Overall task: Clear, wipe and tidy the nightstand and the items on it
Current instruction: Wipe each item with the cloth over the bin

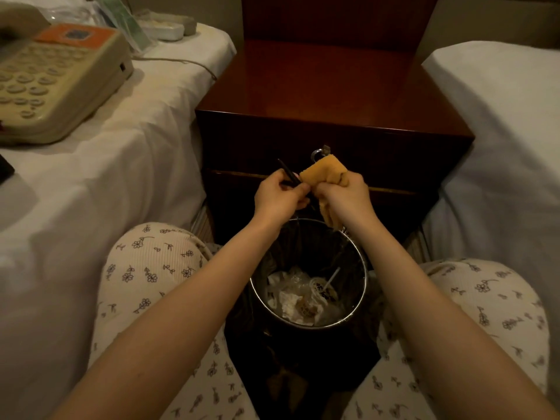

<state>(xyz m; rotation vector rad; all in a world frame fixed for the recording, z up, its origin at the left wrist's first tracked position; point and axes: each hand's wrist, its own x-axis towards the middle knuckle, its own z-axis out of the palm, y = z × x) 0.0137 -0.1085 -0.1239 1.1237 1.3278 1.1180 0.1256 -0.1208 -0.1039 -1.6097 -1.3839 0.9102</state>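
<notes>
Over bin (364, 278) before nightstand (327, 86), pinching dark pen (286, 169) in left hand (277, 197), wiping with cloth (324, 172) clenched in right hand (345, 195); possibly risking dropping it in by tugging.

Crumpled orange cloth (324, 171) sits beside tilted black pen (288, 172) before dark-red nightstand (327, 86).

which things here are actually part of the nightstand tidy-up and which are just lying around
Part of the job: nightstand, orange cloth in the right hand, thin black stick in the left hand, waste bin, and likely the phone and plastic packets on the left bed.

Just lying about: right bed, dark object at the left edge.
</notes>
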